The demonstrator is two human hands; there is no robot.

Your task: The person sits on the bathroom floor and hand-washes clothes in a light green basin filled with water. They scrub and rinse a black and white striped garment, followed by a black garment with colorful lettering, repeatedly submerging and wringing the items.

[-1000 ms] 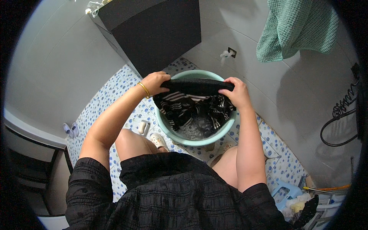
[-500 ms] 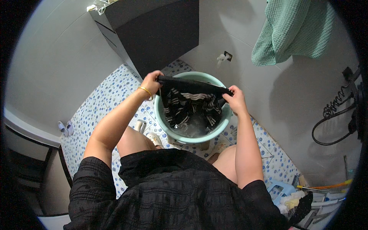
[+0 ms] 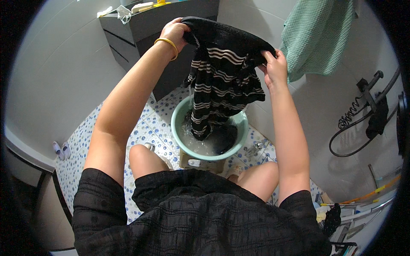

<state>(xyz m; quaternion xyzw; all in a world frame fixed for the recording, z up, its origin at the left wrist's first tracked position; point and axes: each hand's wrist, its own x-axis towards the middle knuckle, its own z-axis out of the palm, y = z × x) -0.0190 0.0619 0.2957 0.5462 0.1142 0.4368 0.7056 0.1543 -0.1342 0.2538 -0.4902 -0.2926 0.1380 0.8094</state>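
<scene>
A wet black garment with wavy white stripes [image 3: 226, 81] hangs stretched between my two hands. My left hand [image 3: 174, 33] is closed on one end of its wide black band, and my right hand [image 3: 275, 68] grips the other end. Water runs off the cloth's left side. Its lower part hangs down into a pale green basin [image 3: 176, 136], which holds cloudy water. Dark cloth [image 3: 224, 138] also lies in that water; whether it belongs to the same garment I cannot tell. The basin rests on a low stand between my knees.
A dark cabinet [image 3: 147, 38] with small items on top stands behind the basin at the left. A green towel [image 3: 318, 42] hangs on the right wall, near a black coiled cord [image 3: 348, 119]. Purple slippers [image 3: 62, 150] lie on the spotted tile floor at far left.
Both my hands have risen, lifting the striped garment up out of the basin, so that more of it hangs unfolded. My grip on the band's ends stays.
</scene>
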